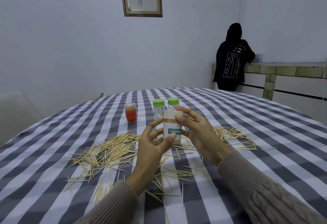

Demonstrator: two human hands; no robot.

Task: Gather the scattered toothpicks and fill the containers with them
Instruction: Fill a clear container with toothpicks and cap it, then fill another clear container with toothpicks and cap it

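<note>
My left hand (155,142) pinches the white toothpick container (172,126) low on its wall, thumb across the label's lower edge and forefinger up its 9 o'clock side, and holds it upright just above the checked tablecloth (53,135); my right hand (196,130) is spread and relaxed, its fingertips resting on the upper band and the 3 o'clock wall without closing round it. The clear strips above and below the label show sticks packed inside, so I judge this container full or nearly so: light still, but stiff, smooth-sided and liable to slip, best taken round the labelled middle, kept vertical; whether the top is capped I cannot tell. Loose toothpicks (109,151) lie in a dense drift at 9 o'clock from the container, a thinner scatter (228,133) at 3 o'clock, and stragglers at 6 o'clock between my wrists. Each stick I expect to be almost weightless, rigid, pointed and easily snapped, so they should be swept parallel into a bundle and pinched at mid-length, not at the tips. At 12 o'clock, just behind, stand 2 clear jars with green lids (158,102) (173,101), seemingly almost empty; at 11 o'clock, apart, an orange jar (130,113) with a clear cap. A hooded person (231,60) stands at a counter far off at 1 o'clock
</note>
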